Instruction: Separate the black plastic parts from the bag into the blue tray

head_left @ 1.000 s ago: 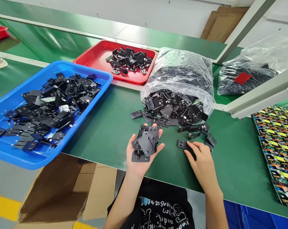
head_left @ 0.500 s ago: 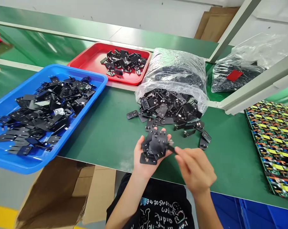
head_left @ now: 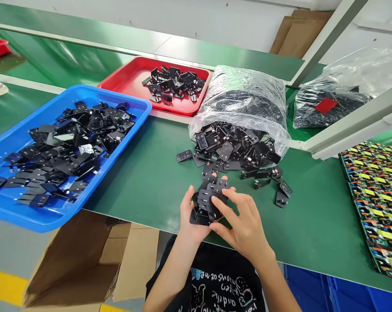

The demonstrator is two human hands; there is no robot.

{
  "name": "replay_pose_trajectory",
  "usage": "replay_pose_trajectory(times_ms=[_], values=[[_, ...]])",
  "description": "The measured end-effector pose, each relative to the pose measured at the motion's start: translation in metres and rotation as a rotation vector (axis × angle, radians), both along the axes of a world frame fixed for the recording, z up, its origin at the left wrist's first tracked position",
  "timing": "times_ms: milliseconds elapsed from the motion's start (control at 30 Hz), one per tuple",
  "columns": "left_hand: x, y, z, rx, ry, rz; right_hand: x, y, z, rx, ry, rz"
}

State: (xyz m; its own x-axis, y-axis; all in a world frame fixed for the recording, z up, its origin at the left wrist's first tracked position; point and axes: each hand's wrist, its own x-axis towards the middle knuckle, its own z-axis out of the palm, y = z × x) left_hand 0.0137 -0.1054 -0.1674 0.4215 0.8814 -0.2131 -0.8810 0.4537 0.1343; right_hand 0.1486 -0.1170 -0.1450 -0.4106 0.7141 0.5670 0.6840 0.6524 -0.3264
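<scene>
My left hand (head_left: 191, 221) is cupped palm up near the table's front edge, with its fingers round a loose stack of flat black pieces (head_left: 206, 199). Small metal pins or contacts show on their faces. From the right, my right hand (head_left: 243, 216) reaches over the stack, its thumb and fingertips gripping the upper pieces. Just beyond both hands, a heap of similar black pieces (head_left: 234, 143) spills from the mouth of a clear plastic bag (head_left: 247, 78). A few loose pieces (head_left: 282, 197) lie to the right of the hands.
On the left, a blue tray (head_left: 118, 149) holds many black pieces. Behind it stands a red tray (head_left: 127, 82) with more. Another clear bag (head_left: 312, 117) sits beyond a white post (head_left: 328, 39). Wired boards (head_left: 374, 208) lie at right. Below is an open cardboard box (head_left: 140, 260).
My right hand has moved left onto the stack; the single black piece it held beside the stack is now against it. The view has shifted slightly, while my left hand still holds the stack.
</scene>
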Motion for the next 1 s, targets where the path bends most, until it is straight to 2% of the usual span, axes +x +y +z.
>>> replay_pose_trajectory(times_ms=[167, 233, 433, 500, 733, 1000], values=[[-0.004, 0.000, 0.001, 0.022, -0.036, -0.031, 0.007, -0.004, 0.000, 0.007, 0.149, -0.007], [-0.006, 0.001, -0.001, 0.049, -0.071, -0.044, 0.016, -0.005, -0.002, 0.000, 0.185, -0.052], [-0.011, 0.001, -0.003, 0.086, -0.078, -0.023, 0.053, 0.005, -0.014, -0.085, 0.110, -0.430], [-0.010, 0.000, -0.003, 0.096, -0.079, -0.022, 0.064, 0.012, -0.021, -0.130, 0.049, -0.500], [-0.014, -0.002, -0.001, 0.098, -0.042, 0.003, 0.079, 0.020, -0.045, -0.217, -0.042, -0.517], [-0.029, -0.002, 0.004, 0.083, -0.085, 0.110, 0.082, 0.013, -0.051, -0.152, -0.045, -0.563]])
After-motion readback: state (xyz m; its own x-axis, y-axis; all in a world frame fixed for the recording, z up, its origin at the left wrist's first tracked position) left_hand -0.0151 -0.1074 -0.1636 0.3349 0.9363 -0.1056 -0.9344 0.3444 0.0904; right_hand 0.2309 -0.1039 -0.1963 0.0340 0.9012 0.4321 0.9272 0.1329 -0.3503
